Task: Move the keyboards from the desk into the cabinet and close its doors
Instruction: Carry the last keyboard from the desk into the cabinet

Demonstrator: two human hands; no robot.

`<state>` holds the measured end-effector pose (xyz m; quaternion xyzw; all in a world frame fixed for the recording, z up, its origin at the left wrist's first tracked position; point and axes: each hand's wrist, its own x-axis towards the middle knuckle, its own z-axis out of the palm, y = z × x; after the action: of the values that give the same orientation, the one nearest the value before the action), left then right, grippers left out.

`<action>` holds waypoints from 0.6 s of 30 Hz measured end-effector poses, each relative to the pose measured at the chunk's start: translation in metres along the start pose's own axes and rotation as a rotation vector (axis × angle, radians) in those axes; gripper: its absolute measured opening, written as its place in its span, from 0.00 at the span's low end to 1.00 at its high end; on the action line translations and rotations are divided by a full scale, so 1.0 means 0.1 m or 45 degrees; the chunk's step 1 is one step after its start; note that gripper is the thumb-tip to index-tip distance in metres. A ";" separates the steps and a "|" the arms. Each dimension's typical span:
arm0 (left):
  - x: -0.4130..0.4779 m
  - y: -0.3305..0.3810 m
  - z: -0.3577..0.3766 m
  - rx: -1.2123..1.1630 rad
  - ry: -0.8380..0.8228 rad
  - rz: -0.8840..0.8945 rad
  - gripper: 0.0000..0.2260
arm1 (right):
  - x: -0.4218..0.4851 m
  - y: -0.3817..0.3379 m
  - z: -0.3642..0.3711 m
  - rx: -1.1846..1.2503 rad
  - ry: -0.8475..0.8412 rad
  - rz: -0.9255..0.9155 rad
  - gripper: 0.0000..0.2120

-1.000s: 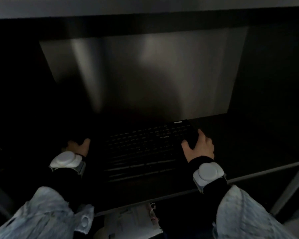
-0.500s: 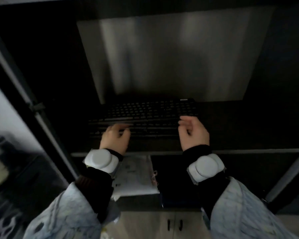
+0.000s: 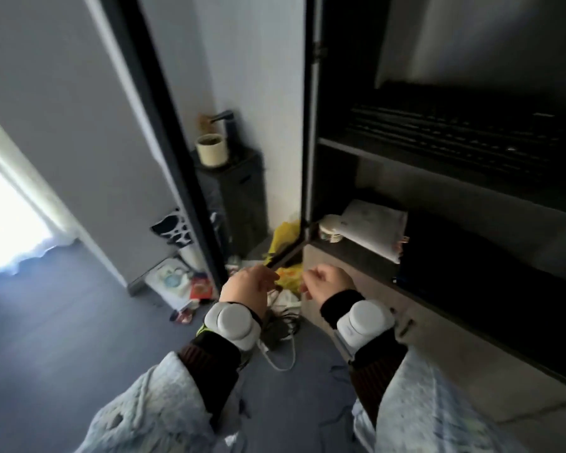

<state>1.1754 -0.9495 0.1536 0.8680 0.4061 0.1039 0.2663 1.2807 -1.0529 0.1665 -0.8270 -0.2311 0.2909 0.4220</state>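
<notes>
A black keyboard [image 3: 455, 132] lies flat on the upper shelf of the dark cabinet [image 3: 373, 152] at the right. The cabinet's left door [image 3: 183, 158], a grey panel in a black frame, stands swung open towards me. My left hand [image 3: 249, 289] is at the bottom edge of that door, near its outer corner, with its fingers curled there; blur hides whether they grip it. Just right of it and lower than the shelves, my right hand [image 3: 327, 282] hangs in front of the cabinet, loosely curled and holding nothing.
On the lower shelf lie a stack of papers [image 3: 373, 230] and a tape roll [image 3: 330, 232]. Behind the door stands a dark side unit [image 3: 239, 191] with a cup [image 3: 211, 150] on it. A yellow bag [image 3: 285, 237], cables [image 3: 281, 325] and packets [image 3: 183, 286] litter the floor.
Both hands have left the keyboard and drawn back out of the cabinet. My view has swung left and down, and my left hand has come to the open door's bottom edge.
</notes>
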 end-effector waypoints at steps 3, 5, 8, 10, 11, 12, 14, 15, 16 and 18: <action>-0.40 -0.61 -0.41 -0.036 0.045 -0.183 0.13 | -0.27 -0.27 0.71 -0.086 -0.165 -0.099 0.14; -0.71 -1.19 -0.72 -0.074 0.078 -0.316 0.13 | -0.50 -0.49 1.31 -0.134 -0.299 -0.158 0.14; -1.23 -2.12 -1.20 -0.119 0.134 -0.495 0.15 | -0.89 -0.85 2.28 -0.203 -0.445 -0.248 0.14; -1.55 -2.68 -1.51 -0.133 0.179 -0.589 0.15 | -1.12 -1.09 2.92 -0.216 -0.509 -0.305 0.12; -1.75 -3.03 -1.71 -0.132 0.205 -0.640 0.15 | -1.27 -1.23 3.32 -0.218 -0.549 -0.334 0.11; -1.92 -3.35 -1.92 -0.121 0.225 -0.685 0.15 | -1.43 -1.37 3.70 -0.231 -0.582 -0.352 0.12; -2.26 -3.98 -2.35 -0.096 0.264 -0.780 0.15 | -1.78 -1.66 4.40 -0.281 -0.655 -0.398 0.12; -2.39 -4.26 -2.54 -0.082 0.291 -0.823 0.16 | -1.92 -1.78 4.69 -0.298 -0.688 -0.415 0.12; -2.52 -4.51 -2.72 -0.079 0.322 -0.872 0.15 | -2.06 -1.90 4.96 -0.325 -0.715 -0.436 0.12; -2.69 -4.90 -3.02 -0.082 0.383 -0.930 0.15 | -2.23 -2.10 5.35 -0.364 -0.753 -0.462 0.09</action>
<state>0.5636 -0.7811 0.1478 0.6327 0.7191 0.1412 0.2504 0.7285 -0.7788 0.1509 -0.7035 -0.5239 0.4025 0.2621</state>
